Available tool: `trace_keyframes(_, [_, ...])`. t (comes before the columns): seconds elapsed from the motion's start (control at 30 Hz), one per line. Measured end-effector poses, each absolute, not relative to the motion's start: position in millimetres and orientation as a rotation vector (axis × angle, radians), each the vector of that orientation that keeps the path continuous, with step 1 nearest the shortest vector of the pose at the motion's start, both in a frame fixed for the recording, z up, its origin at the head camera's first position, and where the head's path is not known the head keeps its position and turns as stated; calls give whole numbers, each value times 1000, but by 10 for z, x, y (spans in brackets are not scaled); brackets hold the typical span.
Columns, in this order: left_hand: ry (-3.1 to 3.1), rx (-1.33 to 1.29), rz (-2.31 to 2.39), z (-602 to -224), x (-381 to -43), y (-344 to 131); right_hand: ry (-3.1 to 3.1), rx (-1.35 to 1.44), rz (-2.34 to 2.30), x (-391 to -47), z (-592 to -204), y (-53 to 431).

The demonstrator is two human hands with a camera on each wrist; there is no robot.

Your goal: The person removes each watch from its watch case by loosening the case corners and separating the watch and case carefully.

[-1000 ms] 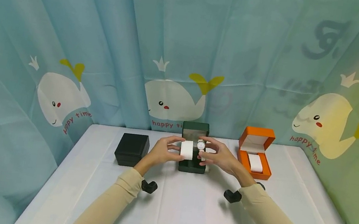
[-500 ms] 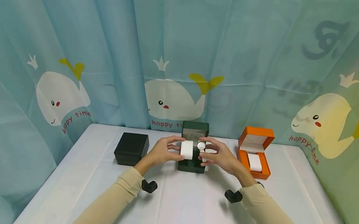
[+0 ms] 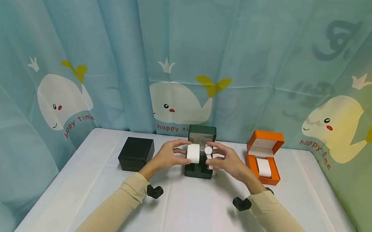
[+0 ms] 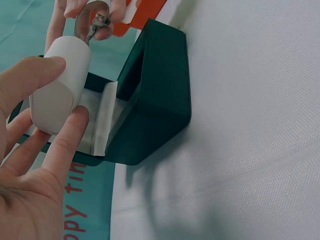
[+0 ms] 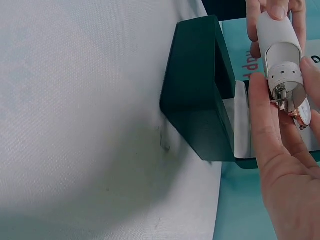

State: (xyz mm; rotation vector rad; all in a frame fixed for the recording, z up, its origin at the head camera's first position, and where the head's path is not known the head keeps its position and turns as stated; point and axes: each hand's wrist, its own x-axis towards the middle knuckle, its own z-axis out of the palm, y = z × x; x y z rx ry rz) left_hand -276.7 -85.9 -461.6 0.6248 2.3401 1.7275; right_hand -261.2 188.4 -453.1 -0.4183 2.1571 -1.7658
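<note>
Both grips are narrow and full, near the centre of the head view. From the left, a closed black box (image 3: 136, 154) sits left of centre on the white counter (image 3: 187, 221). Next comes the left grip (image 3: 165, 156), thumb and fingers closed about a white cushion (image 3: 193, 153). Just right of that is a watch (image 3: 208, 150) with a pale strap, pinched in the right grip (image 3: 231, 164).

What counts most, I judge, is the line from cushion to watch. In the left wrist view the cushion's length runs from lower left to upper right, its far end aimed at the watch. In the right wrist view the strap loop lies just below that end; whether they touch, I cannot tell. The left grip is the nearer to the cushion, the right to the watch.

Behind both stands the green box (image 4: 165, 85), lid raised. Farther right in the head view, well apart, the orange box (image 3: 275, 176) also has its lid up, with a second white pad (image 3: 263, 168) inside.
</note>
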Motion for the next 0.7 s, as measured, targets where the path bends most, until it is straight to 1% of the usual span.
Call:
trace_keyframes(0.27, [2333, 638, 1741, -4591, -2762, -858, 2247, -448, -1737, -2600, -4536, 1884])
trace_keyframes(0.7, [2295, 635, 1774, -4548, -2770, -848, 2220, -467, -1762, -2556, -4589, 1873])
